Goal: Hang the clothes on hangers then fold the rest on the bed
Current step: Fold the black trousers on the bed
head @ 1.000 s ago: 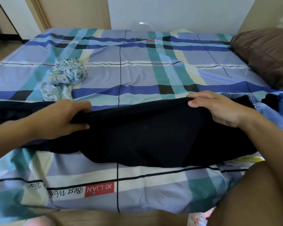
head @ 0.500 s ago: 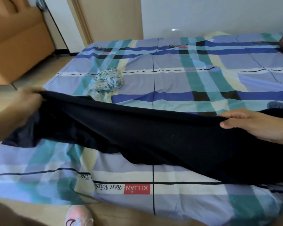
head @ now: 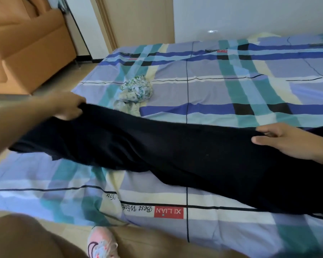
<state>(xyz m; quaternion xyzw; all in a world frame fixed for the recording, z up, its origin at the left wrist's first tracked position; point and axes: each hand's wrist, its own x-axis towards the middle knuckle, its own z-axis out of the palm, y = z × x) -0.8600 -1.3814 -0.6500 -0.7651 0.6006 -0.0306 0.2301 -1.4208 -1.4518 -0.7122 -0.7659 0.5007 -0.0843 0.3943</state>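
Note:
A long black garment (head: 175,151) lies stretched across the near part of the bed (head: 213,94), which has a blue, teal and cream plaid sheet. My left hand (head: 69,107) grips the garment's left end and holds it a little above the sheet. At the right, my right hand (head: 283,142) lies on the garment's upper edge with its fingers pointing left and its thumb on top. A crumpled green-and-white patterned cloth (head: 136,92) sits on the bed just beyond the garment's left part.
An orange-brown armchair (head: 26,43) stands at the far left beside the bed. A door and a white wall are behind the bed. A pink shoe (head: 101,244) shows on the floor at the bed's near edge.
My left hand has slid left along the black garment to its end, pulling it out longer. The view has swung left, and the brown pillow and blue clothes at the right are out of sight.

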